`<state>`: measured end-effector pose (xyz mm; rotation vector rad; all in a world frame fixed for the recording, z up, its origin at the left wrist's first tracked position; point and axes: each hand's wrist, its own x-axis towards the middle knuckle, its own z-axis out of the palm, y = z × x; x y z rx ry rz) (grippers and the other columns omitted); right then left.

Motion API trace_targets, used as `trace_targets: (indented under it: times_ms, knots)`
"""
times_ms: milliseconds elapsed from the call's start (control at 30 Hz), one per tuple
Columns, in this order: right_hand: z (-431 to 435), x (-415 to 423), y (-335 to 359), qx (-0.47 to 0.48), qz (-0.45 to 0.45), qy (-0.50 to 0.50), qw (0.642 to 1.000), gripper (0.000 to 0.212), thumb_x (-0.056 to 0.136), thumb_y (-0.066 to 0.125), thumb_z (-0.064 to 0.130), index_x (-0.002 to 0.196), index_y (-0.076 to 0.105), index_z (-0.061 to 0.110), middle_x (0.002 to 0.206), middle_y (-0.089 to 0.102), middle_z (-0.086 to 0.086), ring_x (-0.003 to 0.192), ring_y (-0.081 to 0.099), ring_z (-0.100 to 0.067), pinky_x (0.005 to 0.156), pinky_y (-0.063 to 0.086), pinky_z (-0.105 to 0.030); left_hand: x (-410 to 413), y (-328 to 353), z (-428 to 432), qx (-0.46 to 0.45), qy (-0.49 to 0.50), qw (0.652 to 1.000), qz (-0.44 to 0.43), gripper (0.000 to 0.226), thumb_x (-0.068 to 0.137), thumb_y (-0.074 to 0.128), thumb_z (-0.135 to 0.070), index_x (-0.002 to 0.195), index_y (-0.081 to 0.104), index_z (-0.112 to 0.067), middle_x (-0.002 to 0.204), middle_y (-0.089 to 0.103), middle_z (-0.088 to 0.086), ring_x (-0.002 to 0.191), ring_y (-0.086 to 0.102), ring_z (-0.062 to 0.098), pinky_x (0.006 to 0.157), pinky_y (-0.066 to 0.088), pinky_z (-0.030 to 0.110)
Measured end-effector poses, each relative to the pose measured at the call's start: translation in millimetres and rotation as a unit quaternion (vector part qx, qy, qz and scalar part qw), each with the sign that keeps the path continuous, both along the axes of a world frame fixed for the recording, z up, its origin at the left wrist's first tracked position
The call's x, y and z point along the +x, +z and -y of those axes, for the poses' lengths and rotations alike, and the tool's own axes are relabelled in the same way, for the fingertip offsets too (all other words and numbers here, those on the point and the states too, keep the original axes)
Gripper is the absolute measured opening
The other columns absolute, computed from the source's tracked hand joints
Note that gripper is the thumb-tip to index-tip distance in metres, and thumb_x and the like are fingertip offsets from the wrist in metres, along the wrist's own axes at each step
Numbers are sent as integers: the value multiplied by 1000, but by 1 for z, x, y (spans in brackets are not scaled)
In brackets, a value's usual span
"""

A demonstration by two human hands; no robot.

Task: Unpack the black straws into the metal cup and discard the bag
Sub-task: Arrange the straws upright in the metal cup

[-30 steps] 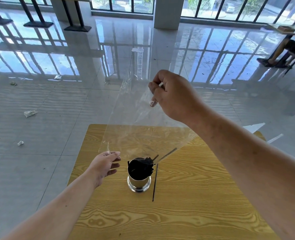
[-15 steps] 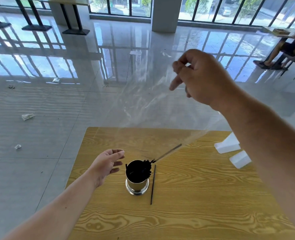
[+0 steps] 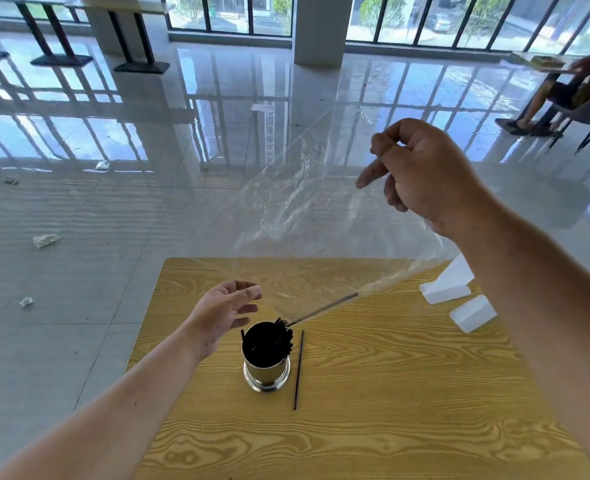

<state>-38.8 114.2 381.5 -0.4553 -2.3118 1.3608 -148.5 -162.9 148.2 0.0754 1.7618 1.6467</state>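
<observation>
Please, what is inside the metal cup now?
The metal cup holds a bunch of black straws, their tops gathered at its right rim. One more straw slants from the clear bag towards the rim. The cup's bottom is hidden in darkness.

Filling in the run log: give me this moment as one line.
right hand: lifts clear bag | left hand: open beside metal cup | straws: in cup | one straw: on table

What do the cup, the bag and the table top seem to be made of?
Cup: likely polished metal; its wall mirrors the wood.
Bag: thin clear plastic film; the floor shows through it, with shiny creases.
Table top: wood or a wood-look laminate, yellow with printed-looking grain; I cannot tell which.
</observation>
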Motion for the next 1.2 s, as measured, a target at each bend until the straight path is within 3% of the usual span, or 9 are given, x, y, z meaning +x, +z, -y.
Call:
trace_targets:
  times_ms: [267, 433, 567, 700, 833, 933, 1200]
  knots:
    - [14, -5, 8, -2, -12, 23, 1000, 20, 110, 54, 29, 98, 60, 15, 80, 83, -3, 41, 49, -16, 39, 38, -27, 6, 11, 9, 31, -15, 999, 18, 23, 95, 77, -26, 116, 73, -17, 112, 80, 6, 99, 75, 22, 92, 56, 41]
    - [35, -19, -5, 21, 6, 23, 999, 20, 110, 55, 28, 95, 59, 16, 76, 82, 1, 43, 49, -23, 40, 37, -25, 5, 15, 21, 40, -14, 999, 23, 9, 97, 73, -16, 105, 76, -16, 108, 80, 8, 93, 75, 21, 85, 56, 37]
    - [44, -24, -18, 61, 18, -7, 998, 21, 110, 56, 30, 94, 59, 16, 73, 81, 7, 49, 47, -26, 44, 38, -29, 4, 13, 36, 51, -25, 998, 36, 24, 98, 60, -4, 89, 78, -17, 115, 79, 14, 97, 73, 25, 89, 54, 41]
    - [48, -25, -23, 97, 12, -25, 995, 22, 110, 55, 33, 89, 56, 25, 73, 80, 11, 40, 47, -13, 46, 40, -26, 5, 10, 44, 45, -52, 996, 48, 25, 98, 56, -9, 88, 76, -18, 121, 79, 12, 110, 74, 28, 97, 53, 45]
    - [57, -26, -20, 147, -2, -31, 989, 24, 108, 55, 33, 85, 54, 30, 71, 78, 17, 42, 54, 0, 41, 37, -18, 6, 7, 43, 45, -42, 996, 69, 19, 98, 50, -10, 87, 63, -18, 123, 78, 13, 115, 74, 31, 95, 51, 45]
    - [57, -23, -18, 162, -6, -40, 986, 22, 109, 55, 32, 87, 56, 28, 67, 77, 9, 45, 56, 2, 45, 37, -21, 7, 6, 41, 63, -33, 992, 100, 21, 98, 45, -10, 85, 58, -19, 124, 77, 17, 110, 76, 32, 94, 51, 45]
    - [58, -15, -11, 184, -41, -51, 981, 20, 110, 54, 34, 92, 55, 27, 71, 76, 8, 51, 59, 4, 53, 35, -23, 10, -2, 31, 96, -58, 982, 150, 22, 89, 44, -2, 85, 59, -18, 130, 75, 17, 114, 75, 33, 106, 49, 50]
